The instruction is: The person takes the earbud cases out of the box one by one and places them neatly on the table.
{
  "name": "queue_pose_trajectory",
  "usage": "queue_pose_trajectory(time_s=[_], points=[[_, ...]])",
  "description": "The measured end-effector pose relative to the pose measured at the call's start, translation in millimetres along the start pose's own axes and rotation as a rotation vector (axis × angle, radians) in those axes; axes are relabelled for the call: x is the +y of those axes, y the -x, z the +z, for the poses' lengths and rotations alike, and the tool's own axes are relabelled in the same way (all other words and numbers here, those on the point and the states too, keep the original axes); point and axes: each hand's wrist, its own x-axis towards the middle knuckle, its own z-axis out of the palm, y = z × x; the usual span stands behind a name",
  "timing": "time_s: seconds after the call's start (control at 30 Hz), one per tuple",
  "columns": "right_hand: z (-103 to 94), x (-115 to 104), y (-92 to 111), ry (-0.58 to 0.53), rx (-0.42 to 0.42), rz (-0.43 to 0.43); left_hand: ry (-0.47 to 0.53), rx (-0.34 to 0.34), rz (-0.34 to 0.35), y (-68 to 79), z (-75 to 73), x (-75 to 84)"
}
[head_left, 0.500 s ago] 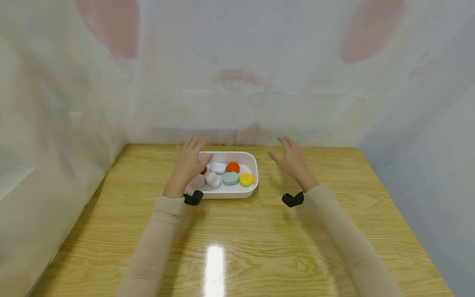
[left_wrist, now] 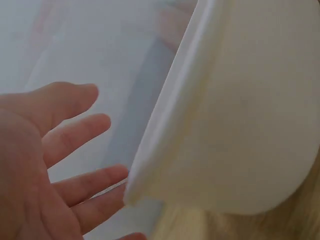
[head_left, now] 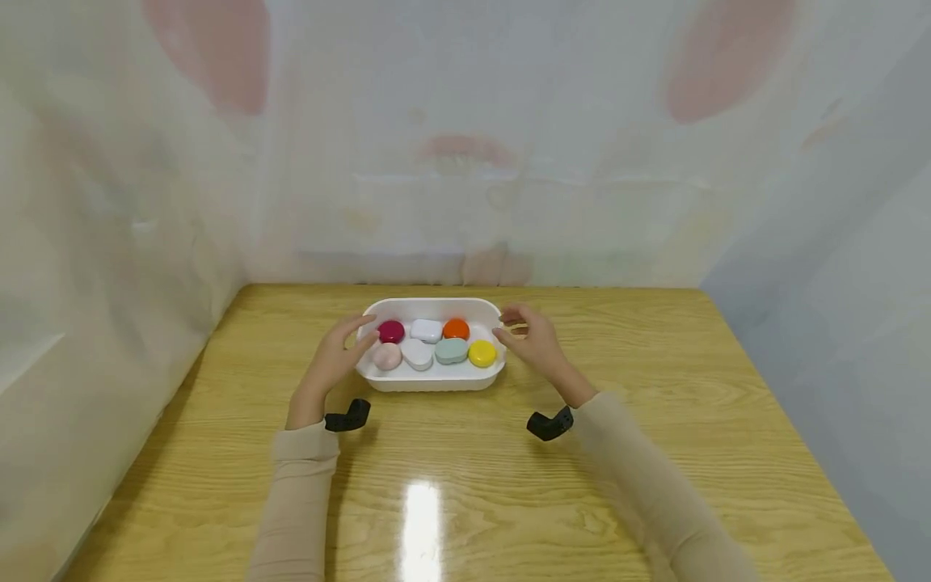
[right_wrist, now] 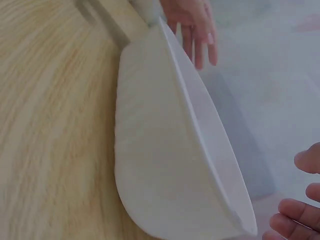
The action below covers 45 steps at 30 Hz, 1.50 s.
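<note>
A white tray (head_left: 436, 385) with rounded ends stands on the table, holding several small smooth, glossy pieces. Among them are a dark red round one (head_left: 391, 331), an orange round one (head_left: 456, 329), a yellow round one (head_left: 482, 353) and a pale green oval one (head_left: 452, 350). At the tray's left end is my left hand (head_left: 334, 356), fingers spread and loosely bent. Those fingertips come close to the rim in the left wrist view; contact is unclear. My right hand (head_left: 538, 343) is at the right end, fingers loosely bent beside the rim. Neither hand grips anything.
The wooden table (head_left: 465, 453) extends around the tray. A pale patterned sheet (head_left: 465, 202) hangs along its far edge, with further pale sheeting on the left and right sides. Each wrist carries a black camera mount (head_left: 349, 415).
Both hands have come down and back toward me. The left has moved off the tray's left part, uncovering the dark red piece; the right has moved left to the tray's right end.
</note>
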Motion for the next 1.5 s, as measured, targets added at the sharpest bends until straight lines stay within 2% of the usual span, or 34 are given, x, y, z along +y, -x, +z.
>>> queue_pose_trajectory(time_s=[0.23, 0.43, 0.67, 0.83, 1.03, 1.2, 1.5], points=[[22.2, -8.1, -0.3, -0.103, -0.044, 0.007, 0.176, -0.072, -0.012, 6.9, -3.6, -26.4], [43.1, -13.3, -4.5, -0.129, -0.127, 0.047, 0.234, -0.118, -0.034, 15.4, -0.4, -43.1], [70.1, -20.9, -12.3, -0.040, -0.185, 0.030, 0.276, -0.135, -0.059, 20.9, 4.1, -51.0], [89.3, -28.1, -20.9, 0.019, -0.238, 0.063, 0.288, -0.149, -0.087, 22.2, 4.3, -51.5], [109.5, -34.7, -33.5, 0.088, -0.246, 0.117, 0.287, -0.143, -0.088, 21.4, 2.7, -54.1], [120.0, -36.2, -40.3, 0.204, -0.259, 0.144, 0.282, -0.148, -0.088, 22.3, 2.8, -52.7], [127.3, -38.0, -44.3, 0.374, -0.288, 0.118, 0.285, -0.150, -0.091, 23.7, 2.0, -52.1]])
